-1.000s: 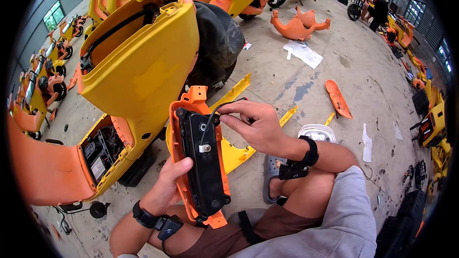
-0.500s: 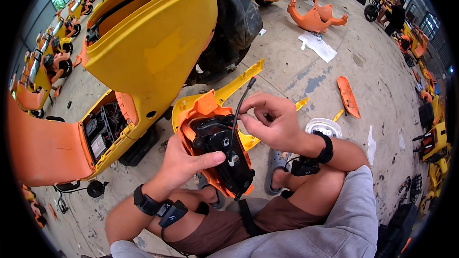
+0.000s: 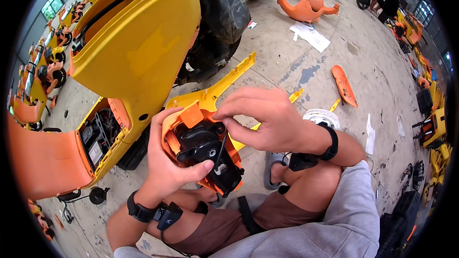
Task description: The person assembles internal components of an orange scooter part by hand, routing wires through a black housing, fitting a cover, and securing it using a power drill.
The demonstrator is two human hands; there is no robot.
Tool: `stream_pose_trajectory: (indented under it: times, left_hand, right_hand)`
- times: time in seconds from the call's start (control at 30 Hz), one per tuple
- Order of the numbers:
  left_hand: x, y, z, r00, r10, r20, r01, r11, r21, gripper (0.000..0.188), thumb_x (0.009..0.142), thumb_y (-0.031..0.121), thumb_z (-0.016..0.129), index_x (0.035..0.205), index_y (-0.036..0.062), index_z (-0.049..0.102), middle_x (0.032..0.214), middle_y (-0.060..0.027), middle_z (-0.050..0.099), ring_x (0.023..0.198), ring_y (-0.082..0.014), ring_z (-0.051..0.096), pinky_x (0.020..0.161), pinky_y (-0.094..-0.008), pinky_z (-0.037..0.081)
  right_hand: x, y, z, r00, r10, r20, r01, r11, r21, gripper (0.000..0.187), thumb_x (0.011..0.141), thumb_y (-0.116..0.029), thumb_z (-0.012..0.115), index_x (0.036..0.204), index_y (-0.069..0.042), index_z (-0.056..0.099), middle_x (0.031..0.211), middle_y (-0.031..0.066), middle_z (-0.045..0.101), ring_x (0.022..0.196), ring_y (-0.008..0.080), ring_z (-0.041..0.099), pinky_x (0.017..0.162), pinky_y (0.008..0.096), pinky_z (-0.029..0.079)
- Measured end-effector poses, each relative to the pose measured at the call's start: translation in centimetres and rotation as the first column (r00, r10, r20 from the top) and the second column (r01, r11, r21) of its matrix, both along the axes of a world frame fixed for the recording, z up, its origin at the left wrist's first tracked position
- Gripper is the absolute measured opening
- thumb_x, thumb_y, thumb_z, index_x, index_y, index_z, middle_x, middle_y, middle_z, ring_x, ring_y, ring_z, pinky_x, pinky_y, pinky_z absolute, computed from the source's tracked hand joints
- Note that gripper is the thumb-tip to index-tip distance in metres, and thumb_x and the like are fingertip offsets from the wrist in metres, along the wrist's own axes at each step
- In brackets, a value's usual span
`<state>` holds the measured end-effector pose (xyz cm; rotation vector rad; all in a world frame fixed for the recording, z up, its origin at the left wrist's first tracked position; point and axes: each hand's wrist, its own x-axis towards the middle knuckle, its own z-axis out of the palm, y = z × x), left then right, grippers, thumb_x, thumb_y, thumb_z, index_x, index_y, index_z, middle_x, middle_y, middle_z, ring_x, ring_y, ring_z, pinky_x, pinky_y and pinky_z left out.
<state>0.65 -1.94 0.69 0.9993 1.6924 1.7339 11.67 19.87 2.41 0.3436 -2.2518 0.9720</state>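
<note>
Clock positions read off the head view, from the middle of the black unit.

Left hand point(image 3: 165, 167): sat at 8–9 o'clock, clamped around the orange housing point(image 3: 192, 116). Thumb lay across the front, tip pressed on the black unit point(image 3: 198, 143); the other fingers wrapped the housing's outer wall, mostly hidden behind it. Thumb stood well apart from the index finger, with the housing between them.

Right hand point(image 3: 270, 119): came in from 2 o'clock. Thumb and index tips were nearly together at the housing's 1 o'clock corner, other fingers tucked under. The black cable point(image 3: 221, 149) ran up to those tips; could not tell whether they were clamped on it or only touching there.

Housing and unit: held up in front of the person, above the lap, just below and left of the view's centre. Tilted, long axis about 11 to 5. Orange shell wrapped the unit like a tray, with a square tab standing at 12. Unit was glossy black and lumpy, with a ringed hole point(image 3: 212, 153) near the middle and a small metal piece point(image 3: 220, 168) below it, near the thumb tip. Cable passed over the unit's face between the metal piece and the right fingertips.

Around: yellow trim strip point(image 3: 215, 94) on the floor at 12–1, yellow scooter body point(image 3: 138, 52) at 11, white round part point(image 3: 322, 116) at 2–3.
</note>
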Motion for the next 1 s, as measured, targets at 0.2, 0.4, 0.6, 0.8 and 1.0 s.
stream_pose_trajectory:
  times: [0.2, 0.4, 0.6, 0.8, 1.0]
  left_hand:
    - [-0.2, -0.5, 0.5, 0.995, 0.096, -0.009, -0.095, 0.995, 0.030, 0.097, 0.066, 0.025, 0.093, 0.139, 0.0012, 0.034, 0.131, -0.0193, 0.058, 0.121, -0.0271, 0.063, 0.105, -0.0403, 0.050]
    - [0.0, -0.4, 0.3, 0.994, 0.102, 0.045, -0.103, 0.994, 0.033, 0.100, 0.066, 0.028, 0.093, 0.140, 0.0015, 0.030, 0.130, -0.0200, 0.057, 0.118, -0.0278, 0.064, 0.104, -0.0407, 0.052]
    - [-0.4, -0.8, -0.2, 0.995, 0.048, 0.088, -0.046, 0.999, -0.025, 0.108, 0.061, 0.027, 0.096, 0.142, 0.0007, 0.029, 0.131, -0.0190, 0.057, 0.119, -0.0276, 0.063, 0.105, -0.0414, 0.051]
    - [-0.7, -0.8, 0.0, 0.991, -0.041, 0.128, 0.047, 0.998, -0.046, 0.106, 0.059, 0.021, 0.097, 0.142, -0.0026, 0.036, 0.130, -0.0171, 0.060, 0.119, -0.0249, 0.063, 0.106, -0.0395, 0.049]
    - [-1.5, -2.0, 0.2, 0.951, -0.144, -0.273, 0.147, 0.989, -0.011, 0.097, 0.059, 0.019, 0.100, 0.133, 0.0041, 0.038, 0.133, -0.0239, 0.055, 0.124, -0.0304, 0.060, 0.107, -0.0426, 0.048]
  right_hand:
    - [0.2, 0.2, -0.6, 0.998, 0.042, 0.038, -0.039, 0.997, -0.066, 0.019, 0.081, -0.005, 0.081, 0.099, -0.005, 0.076, 0.091, 0.0067, 0.076, 0.075, 0.0200, 0.072, 0.064, 0.0279, 0.055]
    - [0.0, -0.1, -0.8, 0.999, 0.011, 0.037, -0.007, 0.995, -0.104, 0.023, 0.081, -0.007, 0.083, 0.104, -0.008, 0.078, 0.093, 0.0055, 0.077, 0.073, 0.0181, 0.071, 0.060, 0.0280, 0.052]
    - [-0.5, 0.2, -1.9, 0.992, 0.125, 0.021, -0.122, 0.987, -0.103, 0.032, 0.083, -0.007, 0.081, 0.114, -0.007, 0.076, 0.091, 0.0086, 0.075, 0.075, 0.0231, 0.071, 0.064, 0.0324, 0.054]
    - [-0.8, 0.5, -2.7, 0.982, 0.186, 0.014, -0.184, 0.978, -0.100, 0.028, 0.085, -0.008, 0.079, 0.113, -0.005, 0.076, 0.092, 0.0099, 0.075, 0.073, 0.0190, 0.069, 0.060, 0.0301, 0.051]
    - [-0.7, 1.2, -2.5, 0.844, 0.391, 0.366, -0.006, 0.690, -0.724, 0.023, 0.092, -0.011, 0.060, 0.107, -0.003, 0.076, 0.085, 0.0025, 0.069, 0.066, 0.0044, 0.054, 0.055, 0.0228, 0.042]
